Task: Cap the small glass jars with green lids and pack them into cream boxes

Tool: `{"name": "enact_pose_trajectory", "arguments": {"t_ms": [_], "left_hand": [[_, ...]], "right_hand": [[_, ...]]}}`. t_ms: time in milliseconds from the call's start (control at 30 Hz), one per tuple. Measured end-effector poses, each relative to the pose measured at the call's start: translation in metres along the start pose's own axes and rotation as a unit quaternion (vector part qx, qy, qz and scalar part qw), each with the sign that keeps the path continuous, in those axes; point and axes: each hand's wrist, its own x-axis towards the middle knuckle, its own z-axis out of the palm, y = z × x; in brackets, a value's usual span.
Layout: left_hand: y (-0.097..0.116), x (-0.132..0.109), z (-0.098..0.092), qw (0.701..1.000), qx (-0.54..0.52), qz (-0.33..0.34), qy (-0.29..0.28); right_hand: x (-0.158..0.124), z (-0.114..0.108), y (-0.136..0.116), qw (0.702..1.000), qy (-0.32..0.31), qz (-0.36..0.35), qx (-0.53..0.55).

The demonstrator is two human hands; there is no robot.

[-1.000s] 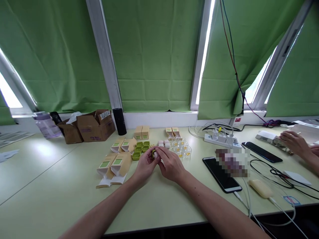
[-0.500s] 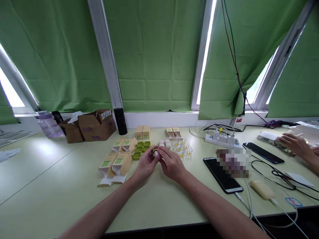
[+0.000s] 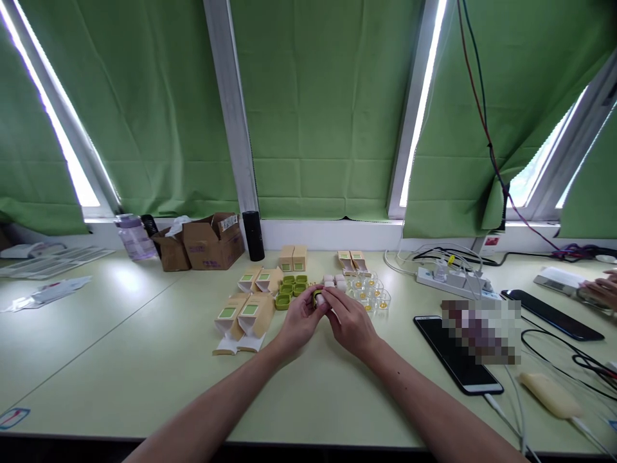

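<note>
My left hand and my right hand meet at the middle of the table, fingers closed round a small green and white piece. Just behind them stand several green square cups, with pale pink pieces beside these. To their right is a group of clear cups with yellow centres. Opened tan boxes with green labels lie left of my hands. Two closed tan boxes stand farther back, and two small open ones sit behind the clear cups.
Cardboard boxes, a black cylinder and a purple bottle line the back left. On the right are a phone, a power strip, cables and a yellowish device. Another person's hand is at the right edge.
The view has turned left, so the table's contents appear farther right. Both my hands still hold the small piece. The other person's hand is now mostly out of view.
</note>
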Motion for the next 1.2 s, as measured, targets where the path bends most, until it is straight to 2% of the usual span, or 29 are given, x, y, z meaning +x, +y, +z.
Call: {"name": "enact_pose_trajectory", "arguments": {"t_ms": [533, 933, 1200], "left_hand": [[-0.002, 0.0002, 0.0003, 1.0, 0.014, 0.018, -0.007], [-0.0036, -0.0003, -0.0004, 0.999, 0.026, 0.017, 0.01], [-0.006, 0.0002, 0.0001, 0.999, -0.042, -0.001, -0.007]], "right_hand": [[0.0, 0.0011, -0.0013, 1.0, -0.006, -0.008, -0.015], [-0.002, 0.005, 0.0004, 1.0, -0.024, -0.002, -0.014], [-0.0055, 0.0041, 0.0044, 1.0, -0.012, 0.021, 0.011]]}}
